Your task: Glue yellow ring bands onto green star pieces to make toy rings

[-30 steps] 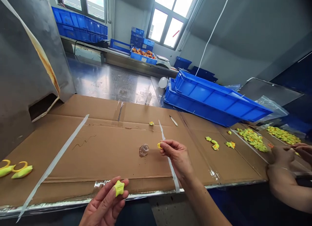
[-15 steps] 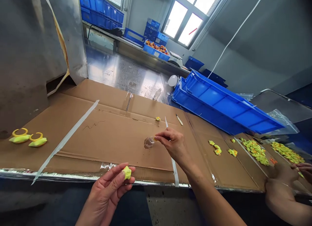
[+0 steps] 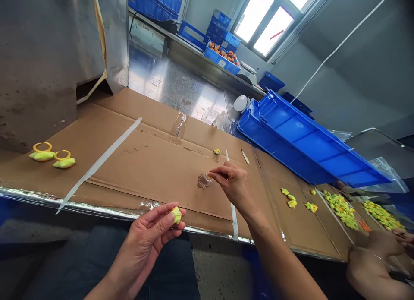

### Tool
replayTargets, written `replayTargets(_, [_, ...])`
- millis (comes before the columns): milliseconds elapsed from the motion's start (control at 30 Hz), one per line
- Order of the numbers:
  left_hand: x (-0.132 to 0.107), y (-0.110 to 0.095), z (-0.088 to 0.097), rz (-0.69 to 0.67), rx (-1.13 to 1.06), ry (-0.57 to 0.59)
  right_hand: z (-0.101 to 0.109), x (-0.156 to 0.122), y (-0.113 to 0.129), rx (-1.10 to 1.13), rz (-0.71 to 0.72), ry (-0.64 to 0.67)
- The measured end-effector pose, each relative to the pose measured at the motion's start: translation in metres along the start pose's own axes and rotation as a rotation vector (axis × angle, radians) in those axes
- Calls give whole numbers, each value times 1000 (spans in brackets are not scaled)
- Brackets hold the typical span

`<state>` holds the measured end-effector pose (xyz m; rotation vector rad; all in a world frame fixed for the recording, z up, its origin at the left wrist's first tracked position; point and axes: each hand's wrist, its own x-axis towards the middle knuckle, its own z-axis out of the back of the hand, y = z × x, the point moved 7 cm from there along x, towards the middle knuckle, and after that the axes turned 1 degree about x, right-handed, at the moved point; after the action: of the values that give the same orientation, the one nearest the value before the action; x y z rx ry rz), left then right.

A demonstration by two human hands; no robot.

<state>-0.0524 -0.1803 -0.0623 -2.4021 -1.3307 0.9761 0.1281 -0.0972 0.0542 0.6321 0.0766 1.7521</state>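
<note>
Between the thumb and fingers of my left hand (image 3: 158, 231) is a small yellow-green star-shaped piece (image 3: 176, 215), held just above the table's front edge. My right hand (image 3: 231, 183) is pinched on a small yellow piece (image 3: 209, 175), mostly covered by the fingertips. Directly at those fingertips, a shiny clear wet patch (image 3: 203, 181) lies on the cardboard (image 3: 168, 170); whether the yellow piece touches it I cannot tell. Another small yellow piece (image 3: 217, 152) sits behind my right hand, near a thin knife-like tool (image 3: 245, 156).
Two star pieces with yellow rings (image 3: 64, 159) stand at the left, beyond a tape strip (image 3: 103, 157). Blue crates (image 3: 310, 140) lean at the back right. Piles of yellow-green pieces (image 3: 343, 209) lie right, near another person's arm (image 3: 371, 261). A metal housing (image 3: 48, 67) rises at the left.
The view has tilted and shifted, so the scene sits differently in the picture. My left hand has turned the star piece slightly. My right hand stays pinched at the wet patch.
</note>
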Motion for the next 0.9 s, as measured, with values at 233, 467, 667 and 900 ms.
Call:
replayTargets(233, [0,-1,0,5,6,-3,1,-1,4,-6,1,7])
replayTargets(467, [-3,-1,0,5,15,-20,0,-1,1,-4,3,19])
replayTargets(667, [-4,-2,-1,-3,12,-8,-2,-1,1,1,-12,24])
replayTargets(900, [-5,-3,-3,-8,24,2,-2,-1,0,34,-49,34])
